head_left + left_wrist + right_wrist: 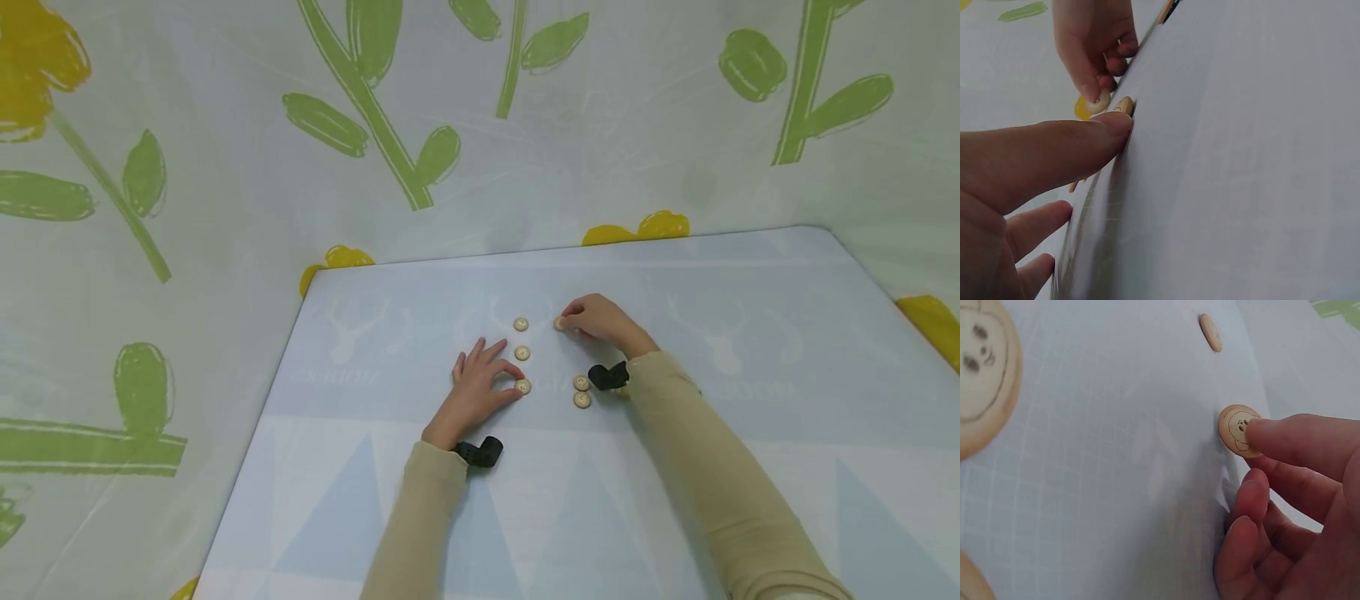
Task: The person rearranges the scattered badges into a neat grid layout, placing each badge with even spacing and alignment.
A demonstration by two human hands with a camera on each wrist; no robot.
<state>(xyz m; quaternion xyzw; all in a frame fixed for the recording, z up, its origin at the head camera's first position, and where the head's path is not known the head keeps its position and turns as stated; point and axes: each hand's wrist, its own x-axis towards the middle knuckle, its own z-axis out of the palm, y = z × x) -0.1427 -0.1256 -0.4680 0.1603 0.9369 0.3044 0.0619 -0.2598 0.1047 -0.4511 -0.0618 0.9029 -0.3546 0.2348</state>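
Note:
My right hand (pixel 600 321) pinches a round wooden disc (pixel 1235 430) between thumb and finger, near the far side of the table. A simple animal face with small ears is drawn on that disc. To the left and nearer, my left hand (pixel 476 387) has thumb and index finger at the edges of another wooden disc (pixel 522 387), while its other fingers spread over the tabletop. Beyond this disc, a second (pixel 522 353) and a third disc (pixel 521 324) continue in a column. In the left wrist view, the thumb (pixel 1054 153) partly covers the disc it touches.
Two more discs (pixel 581 392) lie close together below the right hand, and another (pixel 622 392) shows partly under the right wrist. Both wrists wear black cameras (pixel 483 452). The pale blue patterned table (pixel 360 500) meets a flower-printed curtain (pixel 247 167) at its far edge.

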